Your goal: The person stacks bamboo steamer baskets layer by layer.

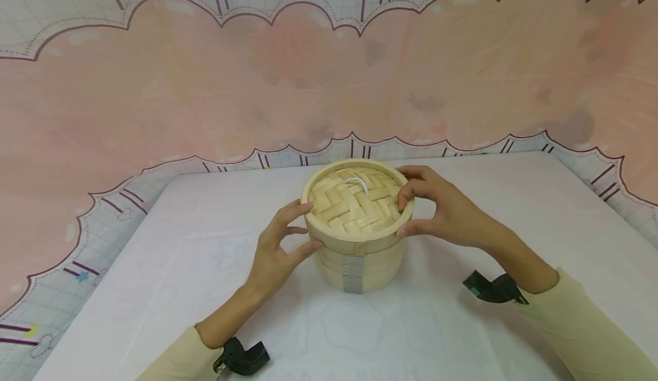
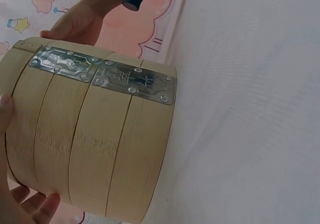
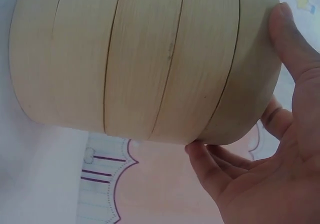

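A round bamboo steamer point(image 1: 382, 264) stands upright on the white table, topped by a woven lid point(image 1: 354, 215) with a white cord loop point(image 1: 358, 183). My left hand point(image 1: 275, 249) grips its left side near the top, thumb at the front of the lid's rim and fingers round the side. On the right, my right hand point(image 1: 449, 209) holds the lid's rim, with the thumb in front and bent fingers over the edge. The lid sits level on the body. Two metal plates point(image 2: 134, 82) with rivets join the front of the bands in the left wrist view.
A white cloth point(image 1: 195, 267) covers the table under the steamer. Behind it hangs a pink and white patterned curtain point(image 1: 257, 84) with scalloped outlines. Black camera mounts point(image 1: 496, 288) sit at both wrists, beside the pale sleeves point(image 1: 586, 318).
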`<state>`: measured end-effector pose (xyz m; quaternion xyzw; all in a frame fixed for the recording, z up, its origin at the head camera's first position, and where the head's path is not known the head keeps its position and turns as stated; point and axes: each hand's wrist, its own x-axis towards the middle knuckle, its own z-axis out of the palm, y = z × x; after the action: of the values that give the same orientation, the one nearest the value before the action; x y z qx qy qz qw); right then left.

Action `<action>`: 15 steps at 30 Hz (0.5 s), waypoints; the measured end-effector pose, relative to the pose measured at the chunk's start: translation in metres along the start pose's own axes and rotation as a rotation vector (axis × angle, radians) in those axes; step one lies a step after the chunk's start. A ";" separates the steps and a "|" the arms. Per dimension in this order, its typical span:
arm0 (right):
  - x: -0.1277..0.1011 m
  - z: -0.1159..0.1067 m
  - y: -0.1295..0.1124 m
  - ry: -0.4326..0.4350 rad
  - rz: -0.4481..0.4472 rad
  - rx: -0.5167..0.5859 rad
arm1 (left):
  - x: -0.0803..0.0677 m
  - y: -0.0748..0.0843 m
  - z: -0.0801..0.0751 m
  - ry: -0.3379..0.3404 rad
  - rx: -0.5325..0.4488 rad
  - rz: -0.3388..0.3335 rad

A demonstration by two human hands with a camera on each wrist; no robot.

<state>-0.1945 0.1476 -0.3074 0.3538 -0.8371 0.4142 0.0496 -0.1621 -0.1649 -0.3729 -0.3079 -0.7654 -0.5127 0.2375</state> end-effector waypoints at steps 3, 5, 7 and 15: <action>-0.001 -0.001 -0.003 -0.009 0.001 -0.040 | 0.000 0.000 -0.001 -0.013 -0.012 -0.017; -0.001 -0.001 -0.004 -0.012 -0.002 -0.057 | 0.001 0.000 -0.002 -0.018 -0.025 -0.026; -0.001 -0.001 -0.005 -0.012 -0.004 -0.068 | 0.001 0.000 -0.003 -0.020 -0.042 -0.032; -0.001 -0.002 -0.009 -0.021 0.020 -0.100 | 0.003 0.004 -0.004 -0.017 -0.074 -0.061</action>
<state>-0.1886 0.1464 -0.3006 0.3466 -0.8608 0.3686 0.0543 -0.1614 -0.1671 -0.3669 -0.2973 -0.7571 -0.5449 0.2038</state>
